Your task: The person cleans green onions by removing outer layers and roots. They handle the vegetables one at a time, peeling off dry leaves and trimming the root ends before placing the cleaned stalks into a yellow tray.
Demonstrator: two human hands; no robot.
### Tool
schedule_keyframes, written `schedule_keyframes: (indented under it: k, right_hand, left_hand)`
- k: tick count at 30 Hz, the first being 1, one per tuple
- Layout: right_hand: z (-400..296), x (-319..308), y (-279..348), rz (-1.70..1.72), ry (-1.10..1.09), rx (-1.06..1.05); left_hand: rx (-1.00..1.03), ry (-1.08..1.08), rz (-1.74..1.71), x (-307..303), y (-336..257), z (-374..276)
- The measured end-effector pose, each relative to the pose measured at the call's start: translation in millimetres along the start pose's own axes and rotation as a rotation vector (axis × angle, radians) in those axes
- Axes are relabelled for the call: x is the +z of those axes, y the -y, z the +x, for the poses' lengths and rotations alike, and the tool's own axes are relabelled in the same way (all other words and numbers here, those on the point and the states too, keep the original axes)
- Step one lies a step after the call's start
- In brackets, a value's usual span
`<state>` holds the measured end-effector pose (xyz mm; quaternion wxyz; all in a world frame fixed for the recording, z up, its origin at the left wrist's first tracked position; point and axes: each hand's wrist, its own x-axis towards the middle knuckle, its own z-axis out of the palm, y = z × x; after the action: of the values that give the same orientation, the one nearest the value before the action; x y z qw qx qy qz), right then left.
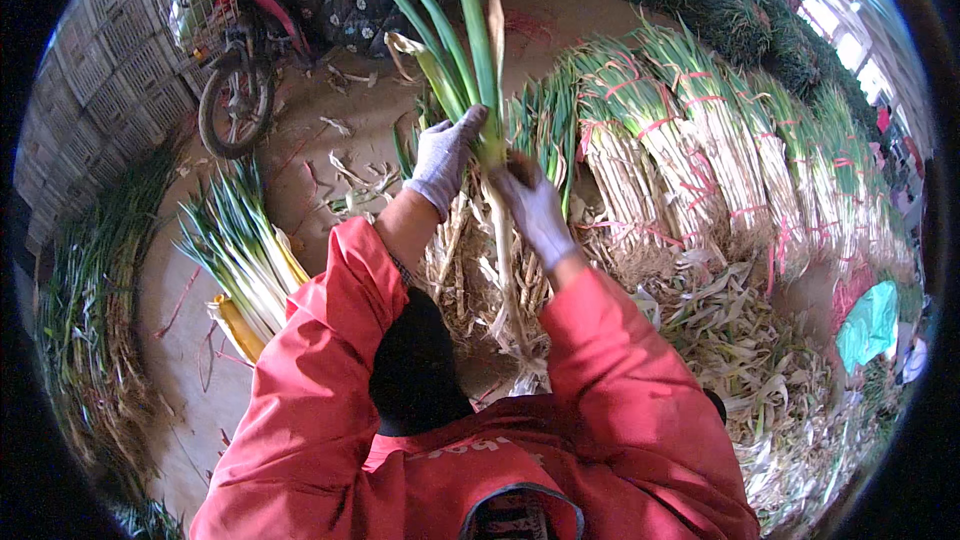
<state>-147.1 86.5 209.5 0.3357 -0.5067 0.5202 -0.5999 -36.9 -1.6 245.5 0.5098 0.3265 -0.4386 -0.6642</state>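
A single long green onion [501, 240] stands upright before me, its green leaves at the top and its pale stalk and roots running down toward my lap. My left hand [442, 157], in a pale knit glove with a dirty thumb, grips it where the leaves meet the stalk. Just below, my gloved right hand [534, 214] has its darkened fingers closed at the stalk's upper part. Behind and under both hands lie loose, unpeeled green onions [450, 247] with dry outer skins. To my left rests a group of peeled green onions [251, 262] with clean white stalks.
Bundles of green onions tied with red string [690, 157] stand in a row at the right. Below them spreads a heap of stripped leaves [742, 360]. More unpeeled onions [90, 330] line the far left. A two-wheeler's front wheel [236, 105] stands near stacked plastic crates [90, 90].
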Motion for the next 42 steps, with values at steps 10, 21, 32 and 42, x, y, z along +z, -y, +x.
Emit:
schedule_keyframes:
  k: [10, 21, 32, 42]
  right_hand:
    - [-33.2, -15.1, -3.2, -0.338, 0.248, 0.070]
    - [-190.4, -369.5, -93.1, -1.726, 1.361, 1.185]
    - [-13.8, 9.7, 30.4, -0.048, 0.500, 0.377]
    - [-2.4, 39.4, 32.6, -0.241, 0.238, -0.079]
  left_hand:
    - [0.017, -0.370, -0.291, -18.6, -21.6, -0.9]
    - [0.245, -0.511, -0.659, -107.7, -40.4, 13.0]
    - [0.023, 0.264, -0.724, -34.2, -42.0, -0.9]
    - [0.093, 0.257, -0.636, -40.2, -32.7, -6.9]
